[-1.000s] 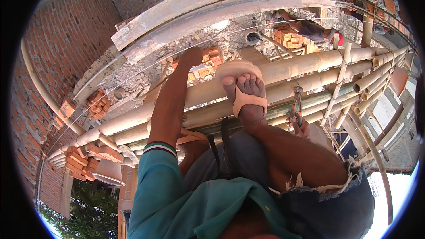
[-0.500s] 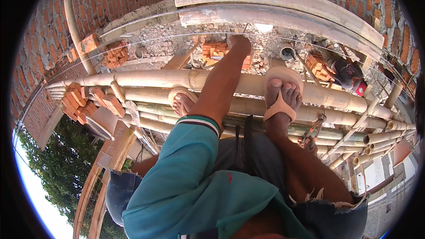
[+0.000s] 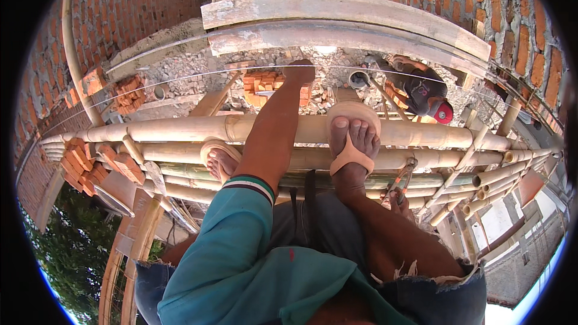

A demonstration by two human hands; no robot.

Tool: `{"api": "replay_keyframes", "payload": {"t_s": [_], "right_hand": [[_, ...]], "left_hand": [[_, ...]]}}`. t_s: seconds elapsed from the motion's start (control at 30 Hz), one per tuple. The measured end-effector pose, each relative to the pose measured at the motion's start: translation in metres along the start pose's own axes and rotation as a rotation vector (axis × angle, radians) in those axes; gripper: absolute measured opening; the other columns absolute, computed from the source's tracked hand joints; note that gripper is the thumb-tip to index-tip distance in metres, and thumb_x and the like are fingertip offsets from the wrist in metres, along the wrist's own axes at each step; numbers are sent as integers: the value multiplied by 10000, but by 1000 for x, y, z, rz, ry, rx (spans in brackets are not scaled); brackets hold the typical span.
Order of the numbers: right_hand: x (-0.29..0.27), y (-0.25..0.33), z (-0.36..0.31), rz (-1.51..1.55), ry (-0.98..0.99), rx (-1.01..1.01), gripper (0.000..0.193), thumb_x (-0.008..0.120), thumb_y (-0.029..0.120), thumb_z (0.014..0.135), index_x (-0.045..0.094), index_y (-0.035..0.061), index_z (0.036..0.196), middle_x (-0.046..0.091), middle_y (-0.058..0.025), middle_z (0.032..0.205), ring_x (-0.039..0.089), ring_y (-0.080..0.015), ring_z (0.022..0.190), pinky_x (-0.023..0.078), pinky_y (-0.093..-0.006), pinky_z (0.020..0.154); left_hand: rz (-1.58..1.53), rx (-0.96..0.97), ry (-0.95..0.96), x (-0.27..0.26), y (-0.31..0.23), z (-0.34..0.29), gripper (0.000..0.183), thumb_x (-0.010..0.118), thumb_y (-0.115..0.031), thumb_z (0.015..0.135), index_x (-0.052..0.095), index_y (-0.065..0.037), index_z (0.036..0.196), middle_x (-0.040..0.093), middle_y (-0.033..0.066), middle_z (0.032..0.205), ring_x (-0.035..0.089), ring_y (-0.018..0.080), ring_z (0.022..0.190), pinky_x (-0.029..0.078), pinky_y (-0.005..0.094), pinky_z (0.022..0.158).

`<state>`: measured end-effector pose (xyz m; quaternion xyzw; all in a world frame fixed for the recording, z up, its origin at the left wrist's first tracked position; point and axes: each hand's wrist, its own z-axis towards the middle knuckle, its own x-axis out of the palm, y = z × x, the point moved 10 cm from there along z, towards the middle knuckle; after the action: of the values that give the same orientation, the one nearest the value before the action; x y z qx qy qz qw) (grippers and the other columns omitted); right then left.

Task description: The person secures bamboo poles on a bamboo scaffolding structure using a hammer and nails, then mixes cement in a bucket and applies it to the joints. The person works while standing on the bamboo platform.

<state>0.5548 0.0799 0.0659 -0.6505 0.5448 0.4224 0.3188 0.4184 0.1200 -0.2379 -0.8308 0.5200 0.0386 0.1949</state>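
Observation:
My left arm reaches forward past the bamboo poles (image 3: pixel 421 132), and my left hand (image 3: pixel 299 73) is closed like a fist at a thin white string (image 3: pixel 198 73) stretched across the view. What its fingers hold, if anything, is hidden. Below that hand, on the ground, lies a stack of orange bricks (image 3: pixel 259 88). Beside my right foot, low over the bamboo, my right hand (image 3: pixel 395 202) grips a pair of pincers (image 3: pixel 407 173) by the reddish handles, jaws pointing up. Both my sandalled feet stand on the bamboo.
Two long weathered planks (image 3: pixel 349 15) span the far side. Loose bricks (image 3: pixel 81 165) and a trowel (image 3: pixel 155 176) rest on the left bamboo. Down on the rubble, a co-worker (image 3: pixel 424 87) in a red cap bends beside a bucket (image 3: pixel 359 78). Brick walls (image 3: pixel 138 12) rise on both sides.
The whole view has shifted, so most things now sit further left. My left hand stays closed by the string, and my right keeps the pincers. The co-worker shows more fully.

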Motion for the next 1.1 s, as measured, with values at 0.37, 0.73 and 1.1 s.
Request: {"api": "replay_keyframes", "payload": {"t_s": [0.37, 0.73, 1.1], "right_hand": [[7, -1, 1, 56, 83, 21, 538, 649, 225, 821, 528, 56, 1316, 530, -162, 1249, 482, -383, 1217, 370, -499, 1019], [-15, 2, 3, 106, -85, -42, 352, 612, 220, 859, 567, 81, 1179, 559, -99, 1108, 540, -286, 1080, 425, -422, 919], [-5, 2, 1, 72, -4, -36, 426, 623, 225, 845, 555, 64, 1233, 530, -99, 1141, 511, -286, 1118, 398, -421, 953]], "left_hand": [[-800, 234, 124, 25, -22, 26, 389, 825, -343, 862, 757, -111, 1167, 732, 62, 1145, 639, 189, 1111, 484, 367, 978], [-1451, 65, 273, 43, -68, 32, 190, 729, -101, 956, 655, -66, 1128, 678, 38, 1112, 629, 158, 980, 533, 327, 902], [-905, -8, 204, 43, -60, 29, 482, 658, -108, 938, 595, -67, 1415, 649, 102, 1311, 603, 278, 1203, 500, 464, 980]]}}
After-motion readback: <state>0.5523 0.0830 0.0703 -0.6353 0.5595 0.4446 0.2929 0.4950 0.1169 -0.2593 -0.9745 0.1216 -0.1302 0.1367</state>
